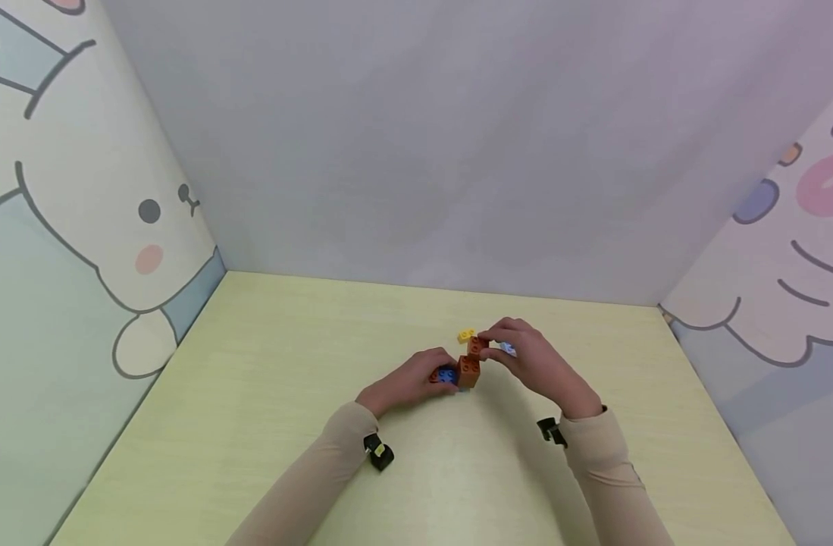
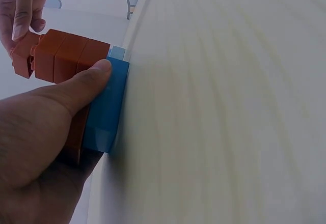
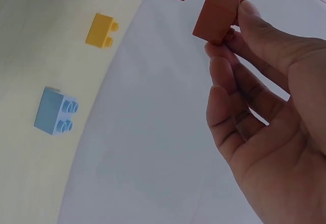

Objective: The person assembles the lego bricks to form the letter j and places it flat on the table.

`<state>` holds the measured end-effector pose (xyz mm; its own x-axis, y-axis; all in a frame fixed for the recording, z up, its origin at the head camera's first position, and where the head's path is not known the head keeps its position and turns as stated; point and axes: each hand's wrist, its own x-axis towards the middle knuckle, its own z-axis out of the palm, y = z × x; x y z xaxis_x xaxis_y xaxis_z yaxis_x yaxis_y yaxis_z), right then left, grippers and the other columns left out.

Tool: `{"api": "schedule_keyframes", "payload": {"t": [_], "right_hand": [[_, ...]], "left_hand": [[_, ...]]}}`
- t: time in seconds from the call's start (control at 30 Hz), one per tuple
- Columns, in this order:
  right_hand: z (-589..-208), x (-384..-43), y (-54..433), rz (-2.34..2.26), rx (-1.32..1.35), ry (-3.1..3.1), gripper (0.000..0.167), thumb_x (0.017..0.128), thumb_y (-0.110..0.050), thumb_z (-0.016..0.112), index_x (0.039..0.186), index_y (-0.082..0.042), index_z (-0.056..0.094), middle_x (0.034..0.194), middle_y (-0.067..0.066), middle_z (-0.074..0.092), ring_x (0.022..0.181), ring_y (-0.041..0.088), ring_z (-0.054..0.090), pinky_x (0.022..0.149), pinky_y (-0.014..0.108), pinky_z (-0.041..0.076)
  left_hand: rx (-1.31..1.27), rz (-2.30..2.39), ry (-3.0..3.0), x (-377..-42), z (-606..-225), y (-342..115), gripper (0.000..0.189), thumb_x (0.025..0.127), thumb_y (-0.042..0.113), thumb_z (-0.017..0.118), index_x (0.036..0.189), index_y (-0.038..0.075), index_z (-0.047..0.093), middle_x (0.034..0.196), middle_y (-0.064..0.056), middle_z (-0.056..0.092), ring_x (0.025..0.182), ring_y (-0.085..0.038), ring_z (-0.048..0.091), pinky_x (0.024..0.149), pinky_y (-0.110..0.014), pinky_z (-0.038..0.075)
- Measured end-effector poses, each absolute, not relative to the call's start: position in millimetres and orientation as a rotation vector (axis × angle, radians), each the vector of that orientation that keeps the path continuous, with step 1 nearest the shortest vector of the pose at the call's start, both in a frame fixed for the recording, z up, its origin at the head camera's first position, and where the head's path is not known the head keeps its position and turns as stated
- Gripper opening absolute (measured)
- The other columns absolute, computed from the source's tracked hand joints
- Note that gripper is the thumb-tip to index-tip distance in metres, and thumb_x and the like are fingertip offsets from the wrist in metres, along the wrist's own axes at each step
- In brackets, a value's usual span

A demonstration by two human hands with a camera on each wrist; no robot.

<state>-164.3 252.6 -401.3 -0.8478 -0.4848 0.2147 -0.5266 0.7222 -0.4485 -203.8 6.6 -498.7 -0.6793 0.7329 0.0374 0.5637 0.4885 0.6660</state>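
Note:
My left hand (image 1: 412, 381) grips a built block assembly low on the table, its thumb along the side in the left wrist view. That assembly has a blue brick (image 2: 107, 107) at the bottom and a column of several reddish-brown bricks (image 2: 67, 53) rising from it. A bit of light blue (image 2: 117, 53) shows by its base. Just over the column's top, my right hand (image 1: 539, 364) pinches a loose reddish-brown brick (image 3: 219, 11) between thumb and fingers. A narrow gap separates this brick from the column's top studs in the right wrist view.
A small yellow brick (image 3: 101, 30) lies behind the column on the pale wooden table (image 1: 286, 341). Beside it, behind the right hand, sits a light blue brick (image 3: 51, 111). A grey back wall (image 1: 423, 152) and cartoon-printed side panels (image 1: 68, 227) border the table.

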Motion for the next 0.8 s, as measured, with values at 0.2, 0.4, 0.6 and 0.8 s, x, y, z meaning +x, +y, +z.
{"api": "schedule_keyframes", "payload": {"t": [0.2,0.4,0.6,0.8], "right_hand": [[-398.9,-163.3,249.4,0.828,0.852,-2.902,0.025,0.094,-0.022,0.073,0.119,-0.018,0.075,0.108,-0.008,0.068,0.103,0.016,0.063,0.087,0.038,0.055],[-399.5,-162.9,249.4,0.835,0.91,-2.933,0.026,0.096,-0.021,0.071,0.122,-0.016,0.074,0.11,-0.006,0.069,0.104,0.017,0.064,0.087,0.041,0.055],[-399.1,-162.2,248.7,0.816,0.92,-2.95,0.027,0.097,-0.022,0.069,0.123,-0.017,0.073,0.112,-0.005,0.069,0.105,0.018,0.065,0.087,0.035,0.054],[-396.1,-160.5,244.8,0.772,0.912,-2.967,0.028,0.097,-0.02,0.07,0.125,-0.015,0.073,0.111,-0.004,0.069,0.102,0.015,0.063,0.085,0.034,0.053]], "left_hand": [[1.104,0.987,2.479,-203.2,-499.2,6.1,0.037,0.098,0.033,0.07,0.128,0.012,0.064,0.119,-0.001,0.066,0.103,-0.009,0.059,0.093,-0.025,0.05],[1.107,0.978,2.484,-203.9,-499.1,6.2,0.038,0.098,0.035,0.069,0.128,0.013,0.064,0.12,0.0,0.066,0.105,-0.009,0.06,0.095,-0.026,0.051],[1.109,0.961,2.487,-205.2,-499.2,7.2,0.039,0.098,0.036,0.069,0.129,0.012,0.064,0.122,-0.001,0.067,0.108,-0.009,0.061,0.097,-0.027,0.051],[1.104,0.967,2.491,-205.8,-501.3,6.9,0.039,0.098,0.035,0.07,0.129,0.013,0.065,0.122,0.0,0.067,0.108,-0.009,0.061,0.098,-0.028,0.051]]}}
